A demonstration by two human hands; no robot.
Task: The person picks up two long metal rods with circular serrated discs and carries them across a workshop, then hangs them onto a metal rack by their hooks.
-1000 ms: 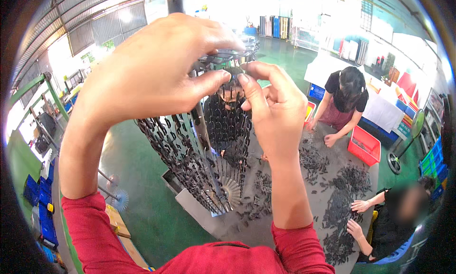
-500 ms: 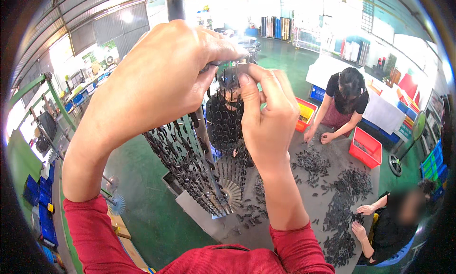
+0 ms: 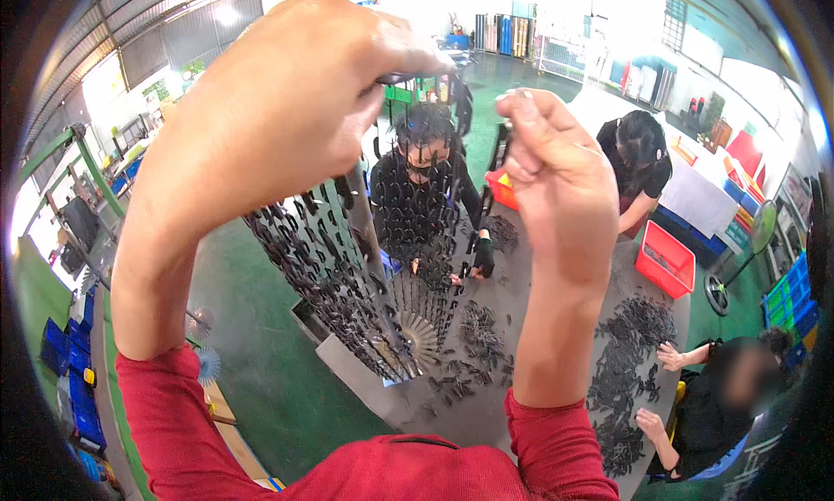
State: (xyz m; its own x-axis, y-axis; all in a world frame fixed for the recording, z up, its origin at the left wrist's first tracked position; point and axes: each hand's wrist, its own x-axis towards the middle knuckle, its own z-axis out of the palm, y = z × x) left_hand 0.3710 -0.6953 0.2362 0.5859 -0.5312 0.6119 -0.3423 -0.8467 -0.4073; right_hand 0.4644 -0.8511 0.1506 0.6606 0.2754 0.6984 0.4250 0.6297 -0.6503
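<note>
Rack [image 3: 347, 266]: tall wire tree on a central pole [image 3: 369, 240], its arms hung densely with small black parts from the middle down to the base; the loaded section fills most of what shows, so the hanging looks well advanced, with work now at the top tier. Left hand [image 3: 278, 127]: raised at the rack's top, fingers closed on a thin dark arm or hook there; what exactly it pinches is too small to tell. Right hand [image 3: 556, 179]: raised just beside it, thumb and forefinger pinched on one slim black part [image 3: 501, 145], held apart from the rack and not yet hung. Table [image 3: 521, 379]: grey, below the rack, strewn with loose black parts [image 3: 625, 362] in heaps, so plenty appears left to hang. Red bins [image 3: 665, 262] at the table's far side. Other people sit round the table, hands among the loose parts.
</note>
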